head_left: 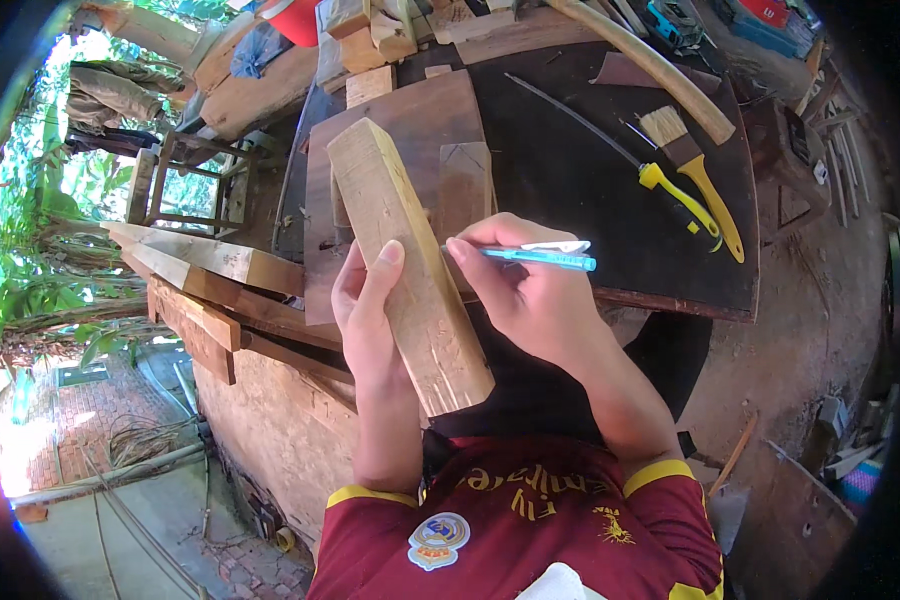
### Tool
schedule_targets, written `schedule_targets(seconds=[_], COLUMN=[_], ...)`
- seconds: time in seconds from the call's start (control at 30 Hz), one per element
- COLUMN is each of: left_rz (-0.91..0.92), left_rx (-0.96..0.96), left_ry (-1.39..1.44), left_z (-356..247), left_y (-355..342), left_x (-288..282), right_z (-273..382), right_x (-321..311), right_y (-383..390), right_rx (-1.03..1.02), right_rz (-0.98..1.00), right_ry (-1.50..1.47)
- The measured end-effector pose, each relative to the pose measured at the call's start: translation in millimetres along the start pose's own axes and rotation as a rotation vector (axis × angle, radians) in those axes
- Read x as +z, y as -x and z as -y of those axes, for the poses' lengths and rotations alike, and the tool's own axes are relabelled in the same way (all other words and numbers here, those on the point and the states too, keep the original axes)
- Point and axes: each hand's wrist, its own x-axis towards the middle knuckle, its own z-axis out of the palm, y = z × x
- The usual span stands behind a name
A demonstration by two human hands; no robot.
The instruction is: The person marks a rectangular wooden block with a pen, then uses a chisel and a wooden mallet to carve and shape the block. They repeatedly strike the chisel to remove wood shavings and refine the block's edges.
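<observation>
The wood block (420,310) could twist under the pen (545,257)

The left hand (363,300) has its grip on the wood block, with the thumb flat on the wide face and fingers around the left edge. Only that hand holds it, so I think it could turn if the pen pushes hard on its right side. Then a line might come out crooked.

The right hand (535,285) has a narrow grip with the pen in it. The pen tip points left, just beside the wood block; I cannot tell if they touch. If the tip skids over the edge, it might leave a stray mark or poke the left thumb.

The wood block is in front of the person, partly over the brown board (435,112) on the dark tabletop (570,180). Its long axis slants: the far end points away and left, and the near end points back toward the red shirt (510,540), a bit right.
</observation>
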Motion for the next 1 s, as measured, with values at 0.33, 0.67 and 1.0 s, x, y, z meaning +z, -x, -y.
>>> schedule_targets(seconds=[0.33,0.67,1.0], left_rz=[0.001,-0.010,0.008], left_rx=[0.006,0.014,-0.063], left_ry=[0.007,0.010,0.076], left_z=[0,3,9], left_y=[1,-1,3], left_x=[1,-2,-12], right_z=[0,18,-14], right_x=[1,-35,-21], right_y=[0,39,29], right_rx=[-0.059,0.044,-0.116], right_rz=[0.023,0.058,0.068], right_ry=[0.055,0.037,0.127])
